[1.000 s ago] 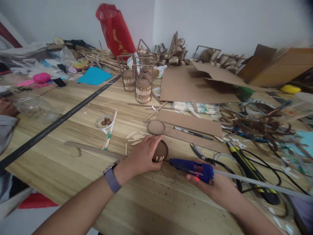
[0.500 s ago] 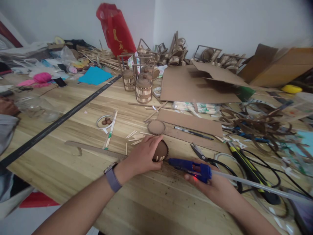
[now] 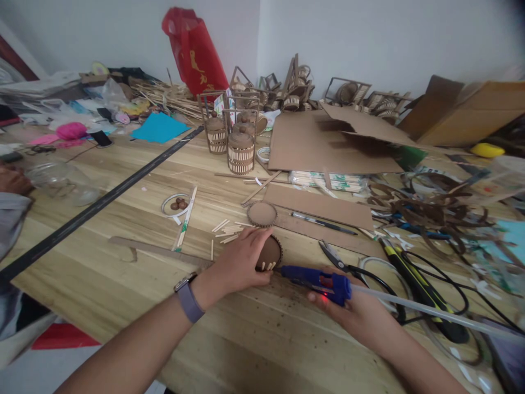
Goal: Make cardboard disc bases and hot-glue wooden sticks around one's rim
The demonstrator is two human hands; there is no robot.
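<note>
My left hand (image 3: 241, 260) is closed on the near side of a round brown cardboard disc (image 3: 270, 251) with a ridged rim. Several short pale sticks (image 3: 268, 266) stand along the disc's near edge. In my right hand (image 3: 356, 309) is a blue glue gun (image 3: 318, 280), its red light lit and a long clear glue stick (image 3: 422, 309) running out of the back. The gun's nozzle points left, at the disc's edge by the sticks. A second ridged disc (image 3: 262, 213) lies just behind. Loose cut sticks (image 3: 229, 230) are scattered left of it.
Small lidded baskets (image 3: 241, 150) in frames stand farther back. Scissors (image 3: 334, 254), a pen (image 3: 324, 223) and a yellow-black cutter (image 3: 422, 290) lie to the right, with cables around. A tape ring (image 3: 175, 204) circles brown beads. Another person's hand (image 3: 14, 179) rests at far left.
The glue gun and my right hand have shifted very slightly left, toward the disc. My left hand keeps its place on the disc.
</note>
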